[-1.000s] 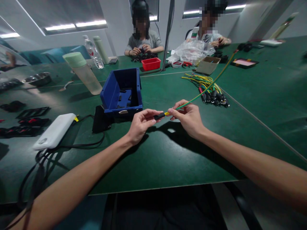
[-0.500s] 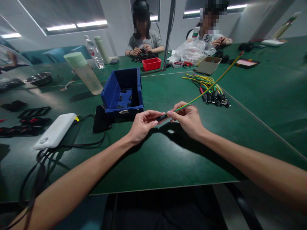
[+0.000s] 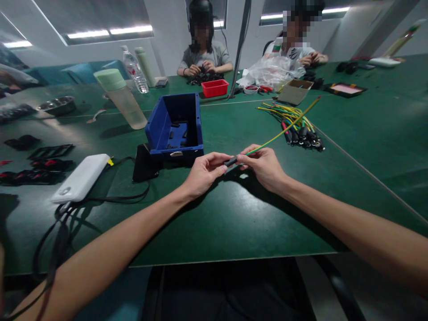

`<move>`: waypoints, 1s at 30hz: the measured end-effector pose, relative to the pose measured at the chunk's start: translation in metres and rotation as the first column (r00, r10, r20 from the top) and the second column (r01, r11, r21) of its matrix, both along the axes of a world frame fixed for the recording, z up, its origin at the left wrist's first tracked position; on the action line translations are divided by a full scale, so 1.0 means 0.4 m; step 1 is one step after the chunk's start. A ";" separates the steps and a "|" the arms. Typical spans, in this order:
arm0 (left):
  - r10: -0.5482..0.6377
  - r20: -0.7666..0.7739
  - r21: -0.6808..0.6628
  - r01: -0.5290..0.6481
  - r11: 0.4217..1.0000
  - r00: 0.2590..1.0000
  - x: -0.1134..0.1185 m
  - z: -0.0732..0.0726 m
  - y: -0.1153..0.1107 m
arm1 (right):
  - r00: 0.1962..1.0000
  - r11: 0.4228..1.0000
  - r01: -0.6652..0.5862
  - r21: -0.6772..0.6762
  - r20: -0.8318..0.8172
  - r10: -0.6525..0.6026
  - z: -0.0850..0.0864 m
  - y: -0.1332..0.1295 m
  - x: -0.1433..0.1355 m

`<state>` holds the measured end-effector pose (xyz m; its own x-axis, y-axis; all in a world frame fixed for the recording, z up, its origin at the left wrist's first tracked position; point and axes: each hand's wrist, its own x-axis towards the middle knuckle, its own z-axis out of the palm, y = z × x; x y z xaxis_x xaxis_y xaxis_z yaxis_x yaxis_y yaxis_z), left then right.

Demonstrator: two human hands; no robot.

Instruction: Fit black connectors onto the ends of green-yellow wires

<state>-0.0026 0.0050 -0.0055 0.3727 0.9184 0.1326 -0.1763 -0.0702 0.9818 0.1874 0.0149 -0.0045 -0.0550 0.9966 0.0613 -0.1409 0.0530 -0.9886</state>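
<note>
Over the green table, my left hand (image 3: 206,174) pinches a short black sleeve (image 3: 230,162) between thumb and fingers. My right hand (image 3: 264,166) is closed on a yellow-green wire (image 3: 279,134) where it meets the sleeve's right end. The wire's free end slants up to the right. Whether the wire runs inside the sleeve is hidden by my fingers. Left of my hands stands a blue bin (image 3: 174,154) with several black sleeves inside. Beyond my right hand lies a bundle of yellow-green wires (image 3: 287,115) with black-sleeved ends and ring terminals.
A white power bank (image 3: 82,177) with black cables and a black phone-like slab (image 3: 143,167) lie on the left. Farther back are a green-capped bottle (image 3: 122,100), a red tray (image 3: 215,88) and a cardboard box (image 3: 294,92). Two people sit across the table.
The wire's free end has dropped lower and shifted left, and less wire shows beyond my right hand. The view has shifted slightly. Both hands stay closed at the sleeve.
</note>
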 end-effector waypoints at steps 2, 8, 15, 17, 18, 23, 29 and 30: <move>0.026 -0.012 0.001 -0.026 1.000 1.000 0.002 -0.002 0.001 | 1.000 1.000 0.018 -0.010 -0.010 -0.018 0.000 0.003 0.000; 0.087 -0.059 0.023 -0.086 0.996 0.994 0.004 -0.007 0.003 | 1.000 1.000 0.006 -0.020 -0.005 -0.007 0.000 0.005 0.002; 0.116 -0.084 0.018 -0.115 0.993 0.990 0.002 -0.004 0.004 | 0.996 0.995 -0.081 -0.054 -0.045 0.078 -0.002 0.006 0.004; 0.115 -0.083 0.006 -0.115 0.993 0.990 0.002 -0.004 0.004 | 0.996 0.994 -0.090 -0.057 -0.033 0.088 -0.001 0.004 0.002; 0.109 -0.081 0.004 -0.109 0.994 0.991 0.002 -0.005 0.004 | 0.996 0.994 -0.090 -0.056 -0.020 0.089 0.000 0.002 0.001; 0.060 -0.057 0.015 -0.059 0.998 0.997 0.005 -0.012 0.005 | 0.997 0.997 -0.073 -0.028 0.021 0.074 0.005 -0.005 -0.006; 0.124 -0.124 0.040 -0.120 0.992 0.984 0.003 -0.013 0.008 | 0.999 0.999 -0.033 -0.010 0.039 0.034 0.008 -0.006 -0.009; 0.130 -0.135 0.041 -0.125 0.991 0.982 0.003 -0.013 0.008 | 0.999 1.000 -0.027 -0.006 0.042 0.028 0.008 -0.006 -0.009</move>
<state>-0.0013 0.0083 -0.0107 0.2696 0.9557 0.1185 -0.0281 -0.1152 0.9929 0.1837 0.0126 -0.0014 -0.0848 0.9950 0.0535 -0.1009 0.0448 -0.9939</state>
